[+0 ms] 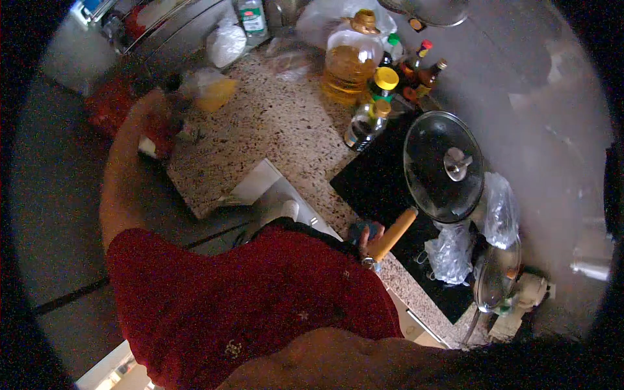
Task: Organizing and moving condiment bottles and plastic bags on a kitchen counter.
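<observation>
My left arm reaches to the upper left, where my left hand is blurred and dark at the counter's edge. A red bundle, perhaps a bag, lies about it; what the fingers hold cannot be made out. To its right is a clear plastic bag with something yellow. My right hand, partly hidden by my shirt, is beside the wooden handle of a pan. Its fingers are on a dark blue object, too unclear to name. A glass lid with a metal knob covers the pan.
On the speckled stone counter stand a large oil jug, a yellow-capped jar and several bottles. The black cooktop carries crumpled plastic bags. Another glass lid leans at the right. An open drawer juts out before me.
</observation>
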Motion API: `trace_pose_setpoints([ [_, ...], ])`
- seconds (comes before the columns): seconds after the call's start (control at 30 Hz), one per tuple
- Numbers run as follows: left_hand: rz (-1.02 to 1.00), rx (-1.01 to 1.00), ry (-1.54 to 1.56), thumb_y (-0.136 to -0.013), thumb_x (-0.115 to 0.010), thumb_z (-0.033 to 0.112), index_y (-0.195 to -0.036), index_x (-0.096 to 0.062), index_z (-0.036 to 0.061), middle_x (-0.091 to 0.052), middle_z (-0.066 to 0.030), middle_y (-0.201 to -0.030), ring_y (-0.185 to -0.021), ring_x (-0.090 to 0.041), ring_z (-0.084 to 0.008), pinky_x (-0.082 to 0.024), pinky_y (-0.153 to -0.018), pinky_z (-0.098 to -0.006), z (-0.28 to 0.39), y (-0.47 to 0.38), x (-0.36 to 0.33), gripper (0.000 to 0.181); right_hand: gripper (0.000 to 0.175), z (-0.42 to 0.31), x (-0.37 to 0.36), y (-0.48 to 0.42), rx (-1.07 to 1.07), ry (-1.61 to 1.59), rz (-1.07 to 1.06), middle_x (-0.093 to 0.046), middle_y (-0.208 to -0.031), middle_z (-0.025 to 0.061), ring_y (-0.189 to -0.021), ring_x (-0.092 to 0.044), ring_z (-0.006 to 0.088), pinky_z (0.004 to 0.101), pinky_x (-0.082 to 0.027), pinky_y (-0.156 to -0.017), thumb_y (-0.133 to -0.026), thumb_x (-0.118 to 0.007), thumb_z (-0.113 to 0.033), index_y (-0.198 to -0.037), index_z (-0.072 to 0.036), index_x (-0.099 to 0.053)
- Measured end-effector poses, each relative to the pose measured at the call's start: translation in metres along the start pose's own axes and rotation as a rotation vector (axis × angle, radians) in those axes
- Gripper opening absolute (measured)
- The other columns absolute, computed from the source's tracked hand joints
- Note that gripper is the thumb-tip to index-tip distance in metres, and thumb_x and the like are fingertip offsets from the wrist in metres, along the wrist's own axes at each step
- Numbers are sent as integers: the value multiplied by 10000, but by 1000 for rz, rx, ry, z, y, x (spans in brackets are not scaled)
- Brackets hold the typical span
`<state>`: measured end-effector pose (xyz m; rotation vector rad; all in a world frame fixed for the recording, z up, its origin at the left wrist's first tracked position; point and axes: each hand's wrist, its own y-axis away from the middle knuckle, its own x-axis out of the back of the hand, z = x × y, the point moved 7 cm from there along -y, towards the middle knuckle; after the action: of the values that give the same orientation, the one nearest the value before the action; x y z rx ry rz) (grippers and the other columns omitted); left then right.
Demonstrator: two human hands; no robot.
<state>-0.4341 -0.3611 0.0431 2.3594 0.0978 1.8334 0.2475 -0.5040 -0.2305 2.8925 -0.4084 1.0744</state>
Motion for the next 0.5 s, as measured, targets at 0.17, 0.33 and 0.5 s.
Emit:
trace_pose_setpoints([
  [0.17,-124,-15,-52,-736,-641,272,-879,-664,-4,-668,-182,-891,-798,-657,-326,-514,-706,-442,4,-35,-20,312,376,-18,12,4,-9,178,75,-576,-909,171,-859,-559,342,417,-437,-753,-829,-597,-339,-1059,-53,-516],
  [0.33,286,-487,241,-747,-609,233,-822,-659,-7,-658,-193,-892,-823,-645,-345,-510,-703,-431,119,-73,64,256,561,15,9,10,-213,239,56,-653,-965,157,-843,-621,348,418,-499,-729,-755,-672,-520,-1137,-116,-599],
  [0.5,-64,-245,200,-747,-619,185,-798,-618,-23,-613,-231,-814,-765,-613,-340,-471,-669,-449,189,-109,66,214,423,-12,12,7,27,100,114,-552,-975,191,-926,-522,355,442,-408,-796,-817,-592,-367,-1089,-51,-521],
])
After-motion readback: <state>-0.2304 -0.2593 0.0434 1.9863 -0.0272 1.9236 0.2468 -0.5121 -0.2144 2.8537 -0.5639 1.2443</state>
